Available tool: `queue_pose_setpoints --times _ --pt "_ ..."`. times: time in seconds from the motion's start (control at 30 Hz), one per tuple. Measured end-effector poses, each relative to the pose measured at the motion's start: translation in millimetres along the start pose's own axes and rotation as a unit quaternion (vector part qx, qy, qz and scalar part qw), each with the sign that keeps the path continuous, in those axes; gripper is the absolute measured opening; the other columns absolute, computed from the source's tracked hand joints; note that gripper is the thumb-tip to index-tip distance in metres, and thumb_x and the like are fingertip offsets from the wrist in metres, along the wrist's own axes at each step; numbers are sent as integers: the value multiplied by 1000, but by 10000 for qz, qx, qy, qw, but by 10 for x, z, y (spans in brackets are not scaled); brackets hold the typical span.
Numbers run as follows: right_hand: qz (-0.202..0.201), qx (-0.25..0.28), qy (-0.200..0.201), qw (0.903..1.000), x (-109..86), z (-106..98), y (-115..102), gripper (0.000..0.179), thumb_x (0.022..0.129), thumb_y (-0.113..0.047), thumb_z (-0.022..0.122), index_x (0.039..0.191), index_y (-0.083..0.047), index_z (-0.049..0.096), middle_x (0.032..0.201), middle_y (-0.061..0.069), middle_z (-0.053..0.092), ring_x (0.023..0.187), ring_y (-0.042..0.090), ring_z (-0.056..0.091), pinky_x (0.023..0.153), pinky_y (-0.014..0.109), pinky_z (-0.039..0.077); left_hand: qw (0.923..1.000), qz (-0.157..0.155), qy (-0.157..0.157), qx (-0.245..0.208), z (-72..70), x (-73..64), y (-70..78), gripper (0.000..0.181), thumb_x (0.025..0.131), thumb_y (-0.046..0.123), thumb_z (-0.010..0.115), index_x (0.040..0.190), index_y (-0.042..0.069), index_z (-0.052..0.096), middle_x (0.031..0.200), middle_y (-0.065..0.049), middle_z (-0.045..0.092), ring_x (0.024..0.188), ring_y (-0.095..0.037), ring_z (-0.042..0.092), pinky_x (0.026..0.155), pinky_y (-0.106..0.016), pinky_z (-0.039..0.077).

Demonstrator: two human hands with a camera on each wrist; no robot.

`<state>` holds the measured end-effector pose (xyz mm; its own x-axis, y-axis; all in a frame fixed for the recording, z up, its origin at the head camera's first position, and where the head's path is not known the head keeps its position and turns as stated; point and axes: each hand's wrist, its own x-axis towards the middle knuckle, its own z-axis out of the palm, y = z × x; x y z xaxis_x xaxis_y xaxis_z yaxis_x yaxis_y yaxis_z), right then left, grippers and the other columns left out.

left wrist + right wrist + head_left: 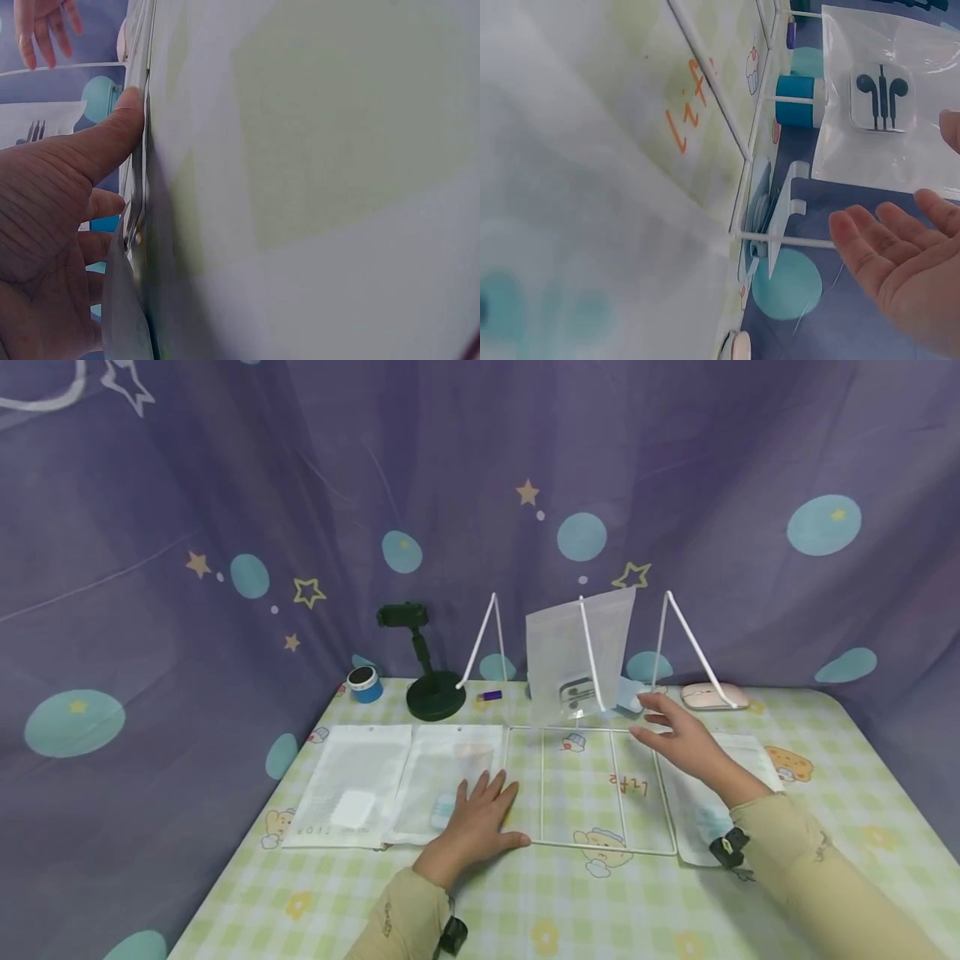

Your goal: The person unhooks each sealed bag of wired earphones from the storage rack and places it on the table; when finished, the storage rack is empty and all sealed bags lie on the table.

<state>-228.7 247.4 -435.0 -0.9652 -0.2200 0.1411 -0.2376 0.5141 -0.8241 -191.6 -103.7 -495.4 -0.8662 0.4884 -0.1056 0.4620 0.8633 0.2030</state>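
A white wire rack lies with its base on the table and its triangular arms standing up at the back. From its middle arm hangs a frosted bag, tilted, with earphones in a clear case inside. My left hand rests spread over the front left corner of the rack and the edge of a flat frosted bag; its thumb lies along the front wire. My right hand is raised between the hanging bag and the right arm, fingers loosely bent and holding nothing.
Another frosted bag lies far left; one lies right, under my forearm. Along the back are a blue tin, a black phone stand, a purple flash drive, a light blue stand and a pink mouse.
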Motion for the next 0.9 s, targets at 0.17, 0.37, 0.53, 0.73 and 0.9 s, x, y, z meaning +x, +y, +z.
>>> queue_pose_setpoints --times 0.17,0.37,0.53,0.73,0.9 --pt "-72 96 -44 9999 144 46 -55 77 97 -27 62 153 2 19 152 31 25 134 49 34 100 58 40 10000 -7 3 -10 -8 -3 15 87 83 61 65 150 12 39 158 -14 28 145 -39 18 111 -63 13" --pt "147 167 -166 9996 308 71 -103 85 96 -32 62 155 1 10 155 31 19 137 49 30 104 60 34 10000 -21 2 -23 -18 -8 24 86 84 60 66 150 11 39 158 -14 28 145 -39 19 111 -63 14" --pt "266 267 -267 9989 432 62 -170 92 95 -30 64 155 0 2 156 31 10 139 51 23 106 60 31 10000 1 39 -45 -16 -10 17 86 83 60 66 150 11 40 157 -15 28 145 -40 19 111 -63 14" --pt "346 467 -355 9977 532 69 -215 95 96 -26 63 154 -1 -9 156 33 4 139 54 17 108 61 26 10000 14 60 -63 -2 -6 7 87 83 60 66 149 11 40 157 -15 28 145 -40 19 110 -64 14" --pt "330 631 -356 9968 544 94 -222 93 99 -23 59 154 -4 -14 155 36 9 138 56 17 108 63 25 9999 46 133 -22 23 -11 -4 87 83 61 65 149 11 41 157 -15 29 144 -39 20 110 -64 15"
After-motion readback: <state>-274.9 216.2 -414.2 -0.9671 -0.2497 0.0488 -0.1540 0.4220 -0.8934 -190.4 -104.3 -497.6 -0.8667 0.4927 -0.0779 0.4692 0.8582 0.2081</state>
